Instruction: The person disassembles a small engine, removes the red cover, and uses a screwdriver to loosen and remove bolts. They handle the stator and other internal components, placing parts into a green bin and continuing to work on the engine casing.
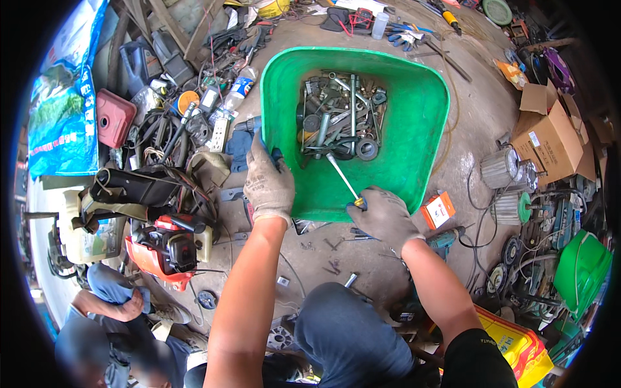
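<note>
A green plastic tub (276, 189) stands before me with its open side towards me. My left hand (268, 186), in a grey work glove, grips its left rim. In my right hand (385, 213), gloved too, is a driver (343, 175) with a yellow handle and a long metal shaft. Its shaft slants into the tub, the far end close to the heap of metal parts (335, 123). Among these parts lie a T-shaped bar (353, 104), a metal tube (322, 128), a dark ring (367, 149) and several wrenches and fittings.
At left lie a red engine unit (167, 247), a power strip (220, 135) and piled hoses. A person (106, 310) sits at lower left. An orange box (437, 210) and a cordless drill (444, 241) are by my right hand; motors (499, 167) and a cardboard box (548, 138) stand farther right.
</note>
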